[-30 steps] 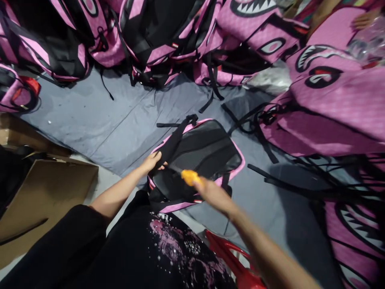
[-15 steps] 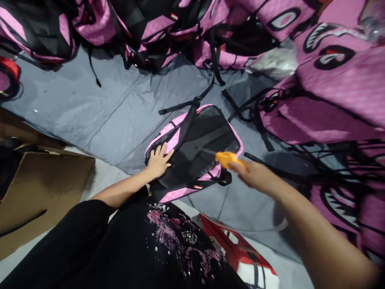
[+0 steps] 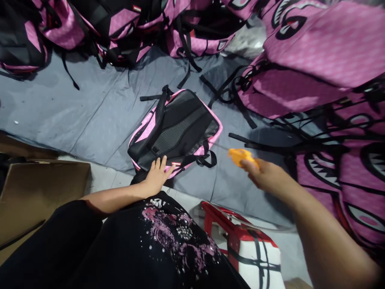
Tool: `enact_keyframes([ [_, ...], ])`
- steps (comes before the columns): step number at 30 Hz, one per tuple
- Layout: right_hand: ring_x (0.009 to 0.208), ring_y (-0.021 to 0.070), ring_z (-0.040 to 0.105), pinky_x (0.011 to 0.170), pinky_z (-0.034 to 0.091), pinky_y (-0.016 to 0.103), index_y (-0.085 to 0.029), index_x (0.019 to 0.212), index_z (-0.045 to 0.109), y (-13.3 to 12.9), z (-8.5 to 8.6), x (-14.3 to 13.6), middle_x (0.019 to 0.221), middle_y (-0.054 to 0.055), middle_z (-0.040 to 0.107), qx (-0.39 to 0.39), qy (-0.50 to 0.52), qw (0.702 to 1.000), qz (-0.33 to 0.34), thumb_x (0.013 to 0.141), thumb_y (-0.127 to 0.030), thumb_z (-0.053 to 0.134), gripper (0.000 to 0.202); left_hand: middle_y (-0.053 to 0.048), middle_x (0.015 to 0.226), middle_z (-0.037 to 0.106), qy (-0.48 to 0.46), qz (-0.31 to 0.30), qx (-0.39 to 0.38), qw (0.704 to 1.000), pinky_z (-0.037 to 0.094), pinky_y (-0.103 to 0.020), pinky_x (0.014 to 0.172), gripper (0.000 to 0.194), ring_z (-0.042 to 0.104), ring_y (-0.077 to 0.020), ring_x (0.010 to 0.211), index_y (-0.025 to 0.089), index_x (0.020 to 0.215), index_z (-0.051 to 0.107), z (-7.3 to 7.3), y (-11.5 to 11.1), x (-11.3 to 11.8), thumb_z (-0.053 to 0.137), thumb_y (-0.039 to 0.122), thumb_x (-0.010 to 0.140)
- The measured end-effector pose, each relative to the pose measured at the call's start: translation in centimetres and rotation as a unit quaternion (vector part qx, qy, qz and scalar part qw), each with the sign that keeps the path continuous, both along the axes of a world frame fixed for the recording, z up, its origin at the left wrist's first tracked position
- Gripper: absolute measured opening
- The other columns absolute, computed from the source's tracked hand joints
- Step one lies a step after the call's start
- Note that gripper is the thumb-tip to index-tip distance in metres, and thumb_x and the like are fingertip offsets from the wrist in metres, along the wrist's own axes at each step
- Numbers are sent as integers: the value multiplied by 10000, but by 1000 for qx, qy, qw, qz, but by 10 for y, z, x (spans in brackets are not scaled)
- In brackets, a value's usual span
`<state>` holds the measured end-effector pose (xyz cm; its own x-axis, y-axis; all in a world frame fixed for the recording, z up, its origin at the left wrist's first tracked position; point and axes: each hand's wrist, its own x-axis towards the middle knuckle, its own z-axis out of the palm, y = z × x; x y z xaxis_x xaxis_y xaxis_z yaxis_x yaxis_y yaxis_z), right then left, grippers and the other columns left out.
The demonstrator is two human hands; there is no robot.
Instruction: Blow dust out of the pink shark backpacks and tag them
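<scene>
A black and pink backpack (image 3: 186, 120) lies on the grey sheet with its padded back panel facing up. My left hand (image 3: 156, 176) is open, its spread fingers resting on the backpack's near edge by a small red and white label. Off the backpack's right side, my right hand (image 3: 260, 170) grips an orange blow gun (image 3: 240, 156) by its body. The gun's thin nozzle, blurred by motion, points left toward the backpack's side strap (image 3: 207, 158).
Pink and black backpacks are piled along the back (image 3: 126, 24) and right (image 3: 319, 52). A cardboard box (image 3: 45, 196) stands at lower left. Near my lap is a red stool (image 3: 221, 218) with a white, black-taped part (image 3: 255, 257). Loose straps (image 3: 264, 144) trail over the grey sheet (image 3: 99, 108).
My left hand has shifted from the back panel's left side to the near edge. The blow gun has moved off the panel to the right. The backpack sits slightly turned, and the view has shifted.
</scene>
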<state>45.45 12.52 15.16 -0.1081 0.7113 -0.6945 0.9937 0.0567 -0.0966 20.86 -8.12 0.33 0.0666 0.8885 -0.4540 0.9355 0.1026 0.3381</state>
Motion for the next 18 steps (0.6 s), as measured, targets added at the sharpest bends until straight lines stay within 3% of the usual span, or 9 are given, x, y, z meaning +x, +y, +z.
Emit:
enact_keyframes([
  [2,499,146,527,580,355,299,-189,785,538,-8,1,17,612,69,607,63,-6,998,-30,991,-478,354,400,-216,1632,170,-23,22,16,999,287,-621,1120,908,292,-479,1440,269,1545,317,4,2,-3,739,173,746],
  [4,492,147,527,576,361,291,-203,740,506,-11,-2,16,579,56,595,37,25,999,-26,989,-480,344,406,-231,1600,264,-70,38,30,996,345,-592,1085,794,405,-455,1380,262,1539,337,10,4,-2,649,157,817],
  [6,495,144,530,574,363,276,-198,744,512,-6,-9,-6,560,40,581,3,77,997,6,995,-480,322,423,-199,1503,453,-153,62,31,986,403,-529,1057,630,538,-391,1277,279,1504,408,13,10,-1,570,228,897],
  [8,517,140,538,581,360,260,-175,798,549,6,-18,-40,579,31,581,36,97,994,40,1001,-446,323,407,-144,1285,650,-265,122,2,957,470,-442,1003,480,653,-313,1113,275,1412,530,11,22,-7,530,355,939],
  [10,529,136,541,576,355,249,-150,856,578,16,-22,-65,600,26,579,81,91,991,60,992,-407,361,362,-115,1067,727,-379,259,-51,887,540,-375,871,428,711,-251,914,222,1303,603,4,42,-22,453,445,970],
  [13,507,133,538,547,365,236,-148,840,574,14,-22,-65,571,20,565,40,137,987,70,995,-448,348,406,-146,954,733,-512,480,-153,696,573,-339,706,512,714,-212,747,112,1205,603,-12,77,-53,268,451,1019],
  [15,465,131,517,517,375,233,-158,827,564,2,-20,-47,524,6,544,-58,162,983,65,995,-486,322,441,-179,911,732,-560,547,-208,586,579,-341,676,551,711,-213,716,57,1152,606,-25,95,-68,228,437,1024],
  [16,442,131,501,503,376,234,-160,838,569,-4,-20,-39,502,-4,529,-112,154,980,64,990,-492,333,435,-188,889,731,-576,558,-229,551,580,-338,664,553,708,-214,702,42,1131,610,-32,101,-71,233,432,1022],
  [18,419,131,476,487,366,234,-151,878,593,-12,-22,-30,482,-15,508,-152,110,981,56,985,-480,362,415,-188,871,730,-601,557,-244,519,566,-319,613,526,698,-211,672,45,1147,598,-41,106,-69,264,429,1018],
])
